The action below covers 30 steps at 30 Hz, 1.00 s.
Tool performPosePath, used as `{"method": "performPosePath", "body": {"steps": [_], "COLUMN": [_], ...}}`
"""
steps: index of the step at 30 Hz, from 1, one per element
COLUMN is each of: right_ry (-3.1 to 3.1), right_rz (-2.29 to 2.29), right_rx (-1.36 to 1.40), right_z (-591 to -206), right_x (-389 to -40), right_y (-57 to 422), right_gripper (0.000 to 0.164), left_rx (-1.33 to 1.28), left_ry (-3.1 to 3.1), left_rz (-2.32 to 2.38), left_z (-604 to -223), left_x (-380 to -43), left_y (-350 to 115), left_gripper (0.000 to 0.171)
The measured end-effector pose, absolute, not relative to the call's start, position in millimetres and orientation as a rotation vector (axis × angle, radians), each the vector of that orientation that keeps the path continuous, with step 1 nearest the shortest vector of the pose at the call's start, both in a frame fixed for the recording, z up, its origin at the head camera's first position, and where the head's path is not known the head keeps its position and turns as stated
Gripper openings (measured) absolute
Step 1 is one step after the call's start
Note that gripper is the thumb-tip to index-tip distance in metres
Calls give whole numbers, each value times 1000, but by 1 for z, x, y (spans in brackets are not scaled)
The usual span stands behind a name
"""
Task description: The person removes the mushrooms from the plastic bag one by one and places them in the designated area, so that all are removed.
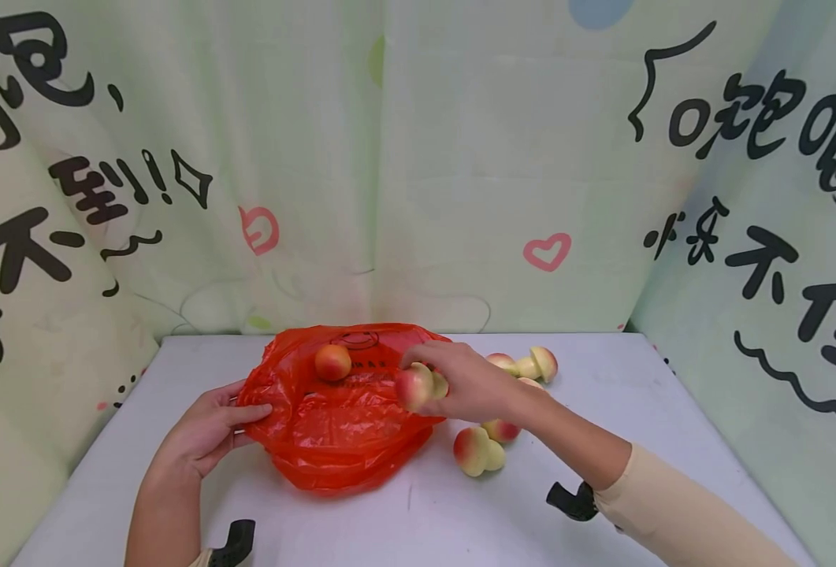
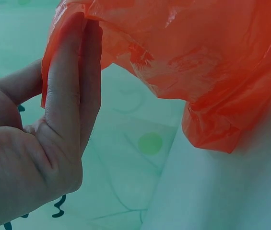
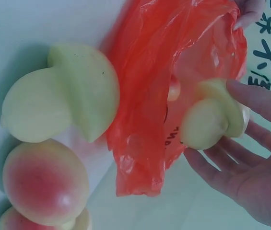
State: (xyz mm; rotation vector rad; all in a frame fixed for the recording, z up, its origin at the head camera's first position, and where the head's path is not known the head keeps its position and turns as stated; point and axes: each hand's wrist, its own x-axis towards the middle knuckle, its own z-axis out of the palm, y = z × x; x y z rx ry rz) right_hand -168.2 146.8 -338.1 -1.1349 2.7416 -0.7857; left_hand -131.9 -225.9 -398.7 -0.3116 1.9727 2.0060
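A red plastic bag (image 1: pixel 339 461) lies on the table with its mouth spread toward me. My left hand (image 1: pixel 208 429) pinches the bag's left rim between thumb and fingers; the left wrist view shows the film (image 2: pixel 173 57) running between them. Inside the bag sits a toy mushroom, its red-and-yellow cap (image 1: pixel 332 362) showing. At the right side of the mouth, my right hand (image 1: pixel 474 382) holds another toy mushroom (image 1: pixel 412 387). In the right wrist view that mushroom (image 3: pixel 205 122) rests between the thumb and fingers, its pale stem facing the camera.
Several more toy mushrooms lie on the white table (image 1: pixel 304 528) right of the bag, among them a near one (image 1: pixel 474 453) and a far one (image 1: pixel 544 364). The right forearm partly covers this group. Printed curtains (image 1: pixel 453 157) stand behind and at both sides.
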Motion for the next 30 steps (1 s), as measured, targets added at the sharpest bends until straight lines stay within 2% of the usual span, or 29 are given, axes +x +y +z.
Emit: {"method": "performPosePath", "body": {"steps": [5, 18, 30], "right_ry": [2762, 2765, 2759], "right_rz": [-795, -838, -937], "right_rx": [-1046, -1016, -954], "right_z": [-336, -341, -350], "right_x": [-163, -155, -142], "right_y": [159, 186, 213], "right_gripper": [45, 50, 42], "left_rx": [-309, -314, -322], "left_ry": [1973, 1977, 1976], "left_rz": [2004, 1996, 1994], "left_z": [-398, -397, -399], "left_x": [-132, -132, -133], "left_y": [-226, -226, -226], "left_gripper": [76, 77, 78]}}
